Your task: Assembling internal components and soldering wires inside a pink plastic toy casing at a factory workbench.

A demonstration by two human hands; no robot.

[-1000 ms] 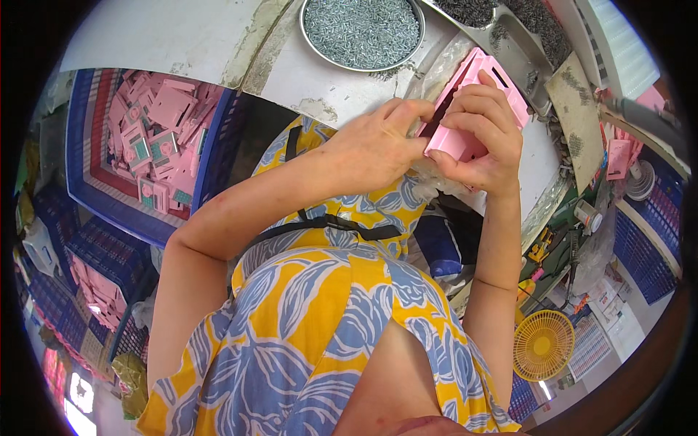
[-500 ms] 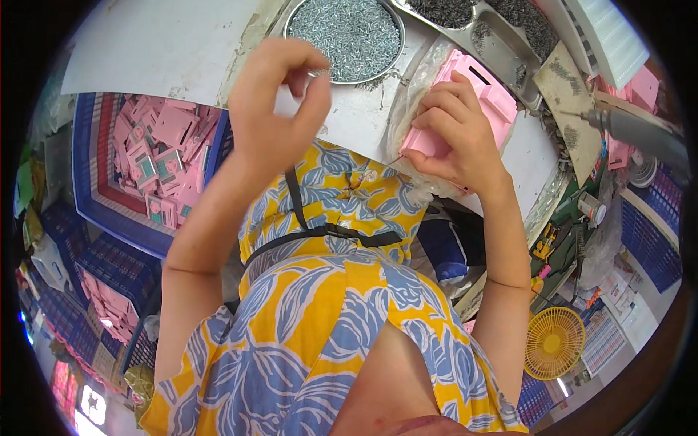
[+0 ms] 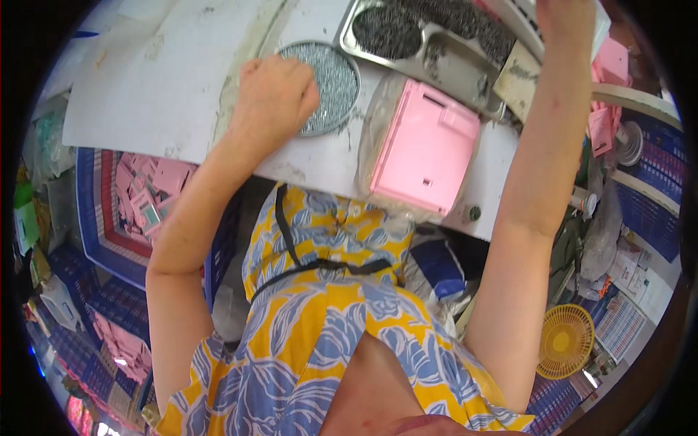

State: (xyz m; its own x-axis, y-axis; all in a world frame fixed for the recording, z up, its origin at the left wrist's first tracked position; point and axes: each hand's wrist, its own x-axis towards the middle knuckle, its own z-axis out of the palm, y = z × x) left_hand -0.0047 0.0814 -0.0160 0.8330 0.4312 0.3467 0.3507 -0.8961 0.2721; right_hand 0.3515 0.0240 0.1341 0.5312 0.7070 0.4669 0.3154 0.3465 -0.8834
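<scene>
Pink box lies flat on white surface, near edge, free of both hands. Left hand curled, fingers dipped into round dish of small grey bits. Right hand reaches far, past metal tray; grip cut off, cannot tell.

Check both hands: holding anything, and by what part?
Left hand is bunched over the round tray of small metal bits; any pinch is hidden. Right hand runs off frame: cannot tell.
</scene>
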